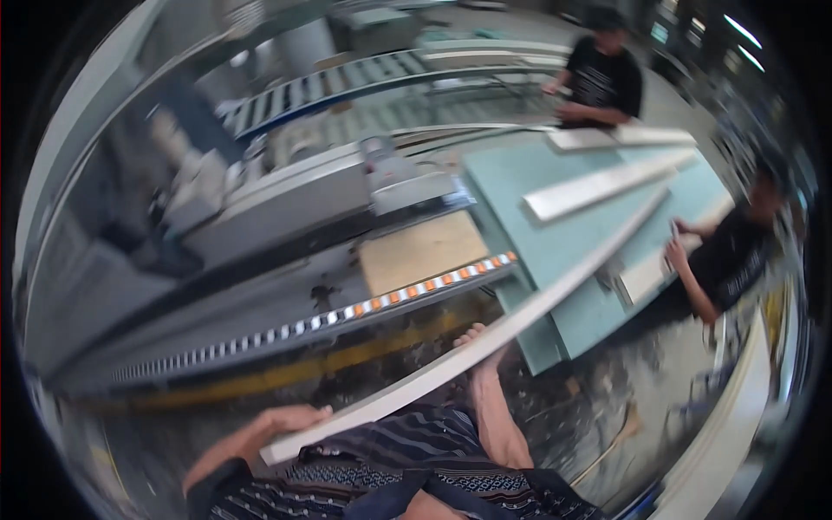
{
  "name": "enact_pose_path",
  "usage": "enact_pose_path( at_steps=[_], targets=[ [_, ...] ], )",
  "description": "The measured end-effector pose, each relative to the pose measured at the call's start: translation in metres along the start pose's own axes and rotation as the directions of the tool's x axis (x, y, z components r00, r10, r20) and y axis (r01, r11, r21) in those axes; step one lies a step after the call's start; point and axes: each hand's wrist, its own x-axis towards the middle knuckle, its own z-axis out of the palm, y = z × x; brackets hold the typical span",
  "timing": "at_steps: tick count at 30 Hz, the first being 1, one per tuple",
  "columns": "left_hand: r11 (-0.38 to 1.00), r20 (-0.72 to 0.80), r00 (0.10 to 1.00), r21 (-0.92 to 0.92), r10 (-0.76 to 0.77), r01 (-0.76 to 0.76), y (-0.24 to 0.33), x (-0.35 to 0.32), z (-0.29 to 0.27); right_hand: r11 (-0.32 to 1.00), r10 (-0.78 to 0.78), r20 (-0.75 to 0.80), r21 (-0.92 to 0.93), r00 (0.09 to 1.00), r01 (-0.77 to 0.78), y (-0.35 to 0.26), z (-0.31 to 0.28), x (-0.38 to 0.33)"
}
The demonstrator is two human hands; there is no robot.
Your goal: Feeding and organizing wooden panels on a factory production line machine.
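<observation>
Moderate, hazy light. Two slim white tube lights (744, 32) glare at 2 o'clock. Fisheye bowing: long pale flat-sided board (381, 396), 7 to 2 o'clock. Long grey metal machine housing (295, 198) at 10 o'clock: soft, edges smeared. Black vignette around rim.

Pale-green table (537, 251) | white boards (607, 185) on top | long board (555, 296) apparently resting across edge
</observation>
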Motion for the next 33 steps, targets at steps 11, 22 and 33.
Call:
enact_pose_path(
  at_steps=[11,22,33],
  targets=[
    [0.914,-0.402,0.91,-0.322,0.105,-0.247,-0.103,-0.084,0.033,0.999,0.031,0.612,-0.052,0.791,0.002,-0.08,-0.061,0.035],
    [0.507,-0.768,0.64,-0.536,0.04,-0.675,-0.026,-0.029,0.019,0.887,-0.461,-0.222,-0.115,0.859,0.447,-0.068,0.045,0.047],
    [0.674,-0.829,0.545,-0.473,-0.123,-0.568,0.019,0.006,-0.022,0.857,-0.501,-0.459,-0.384,0.734,0.344,-0.082,0.053,0.018]
  ],
)
